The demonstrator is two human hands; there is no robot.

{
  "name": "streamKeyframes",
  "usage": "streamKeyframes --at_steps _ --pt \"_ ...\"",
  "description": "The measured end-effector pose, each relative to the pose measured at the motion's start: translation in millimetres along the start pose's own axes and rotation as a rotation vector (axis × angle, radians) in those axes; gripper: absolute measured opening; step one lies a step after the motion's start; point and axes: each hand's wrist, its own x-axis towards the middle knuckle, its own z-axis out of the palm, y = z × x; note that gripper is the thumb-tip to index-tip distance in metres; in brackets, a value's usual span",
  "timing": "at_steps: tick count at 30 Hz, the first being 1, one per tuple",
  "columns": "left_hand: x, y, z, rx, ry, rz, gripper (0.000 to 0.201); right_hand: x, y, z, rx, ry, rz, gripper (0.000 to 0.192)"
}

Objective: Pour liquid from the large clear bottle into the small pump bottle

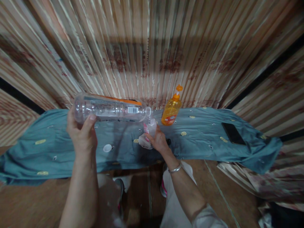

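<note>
My left hand (83, 129) is closed round the base end of a large clear plastic bottle (111, 109) with a printed label and orange strip. The bottle lies nearly level in the air, its open mouth pointing right. Just below that mouth, my right hand (158, 139) grips a small clear bottle (150, 128) with a pink mark, its neck up close to the large bottle's mouth. Whether the two necks touch I cannot tell. Under the right hand is a crumpled, whitish see-through thing (144, 142) that I cannot make out. A round white cap (107, 148) lies left of it.
An orange pump bottle (170, 110) stands at the back of the bench, which has a teal patterned cloth (197, 139). A black phone (233, 133) lies at the right. A small black object (168, 141) is beside my right wrist. Pleated curtains (147, 47) hang behind.
</note>
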Motion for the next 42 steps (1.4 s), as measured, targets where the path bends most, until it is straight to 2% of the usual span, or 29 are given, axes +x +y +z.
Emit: streamKeyframes --at_steps 7,14,23,30,42 --pt "0.6 -0.8 -1.1 0.050 -0.017 0.003 0.056 -0.6 1.4 1.1 0.007 0.016 -0.008 0.063" --pt "0.5 -3.1 -2.7 0.073 -0.030 0.028 0.056 -0.5 0.7 0.4 -0.005 0.012 -0.012 0.065" --pt "-0.3 4.0 2.2 -0.021 0.019 -0.041 0.058 0.6 -3.1 -3.1 -0.011 -0.031 0.026 0.069" --pt "-0.8 3.3 1.7 -0.050 -0.003 0.002 0.050 0.6 -3.5 -3.9 0.010 -0.038 0.025 0.071" --pt "0.4 4.0 2.2 -0.037 0.002 -0.005 0.060 0.6 -2.0 -1.1 -0.018 -0.006 -0.006 0.067"
